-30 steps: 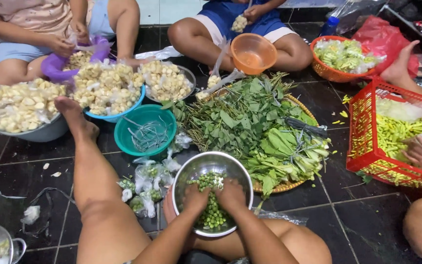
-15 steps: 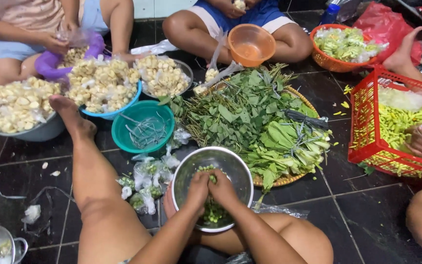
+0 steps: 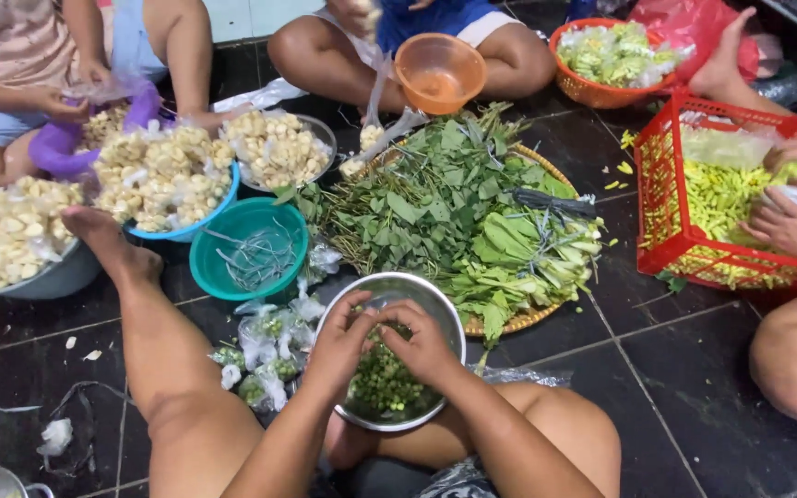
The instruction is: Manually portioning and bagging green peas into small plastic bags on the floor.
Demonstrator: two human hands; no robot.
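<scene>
A steel bowl point(image 3: 375, 293) holds a heap of small round green buds point(image 3: 382, 385); it sits on the dark tiled floor point(image 3: 675, 369) between the person's thighs, close to the near edge of the floor in view. Both hands are inside the bowl, side by side and nearly touching. The left hand point(image 3: 341, 343) curls down with its fingertips pinching into the buds; the right hand point(image 3: 423, 346) bends the same way, fingers gathered over the heap. Exactly what each pinch holds I cannot tell — the fingers hide it.

Just left of the bowl lie small clear plastic bags point(image 3: 265, 355) with green buds in them, beside the person's outstretched left leg point(image 3: 145, 332). Beyond the bags stands a teal basin point(image 3: 205, 263) with thin stalks inside. Right of that, touching the steel bowl's far rim, a flat woven tray point(image 3: 518, 321) carries a pile of green leaves and stems point(image 3: 445, 198).

Farther out — toward the far edge — are bowls of pale flowers point(image 3: 163, 175), an orange plastic bowl point(image 3: 440, 74) held above the floor, and an orange basket point(image 3: 601, 92). At the right edge a red crate point(image 3: 666, 198) holds yellow-green buds, with another person's hands point(image 3: 795, 226) at it.
</scene>
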